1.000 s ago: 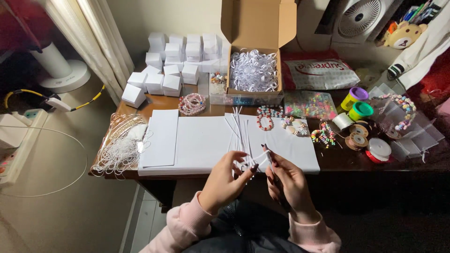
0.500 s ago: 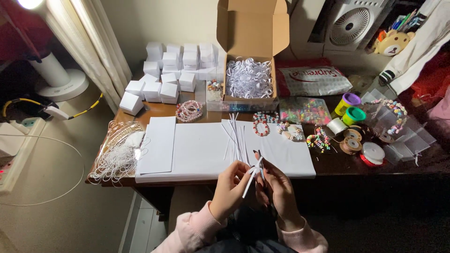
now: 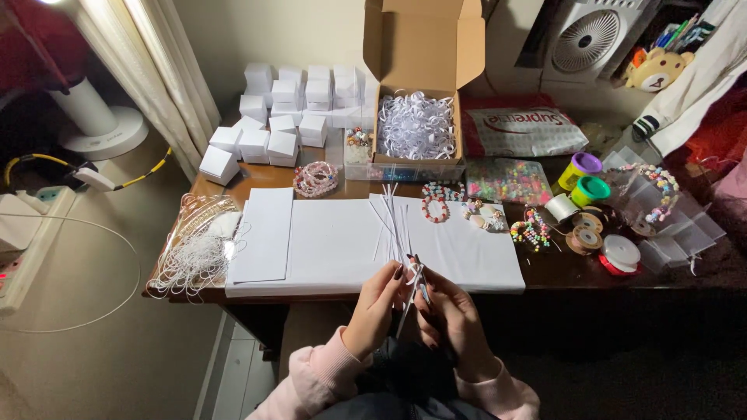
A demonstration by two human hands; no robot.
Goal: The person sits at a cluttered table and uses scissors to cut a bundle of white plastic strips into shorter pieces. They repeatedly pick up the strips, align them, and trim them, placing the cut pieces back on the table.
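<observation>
At near table edge, over lap: left hand (image 3: 379, 307) and right hand (image 3: 450, 315) close together, fingers pinched on thin white paper strip (image 3: 411, 292), strip standing near upright between them. Just beyond, loose bundle of paper strips (image 3: 393, 218) lies on white paper sheets (image 3: 334, 245) covering wooden table (image 3: 257, 183). Open cardboard box (image 3: 420, 47) behind holds curled white paper shreds (image 3: 416, 124). Small white boxes (image 3: 280, 101) stacked at far left. Beaded bracelets (image 3: 436, 201) right of strips.

A thin white paper strip (image 3: 412, 286) — held near upright, just off the table's front edge.
</observation>
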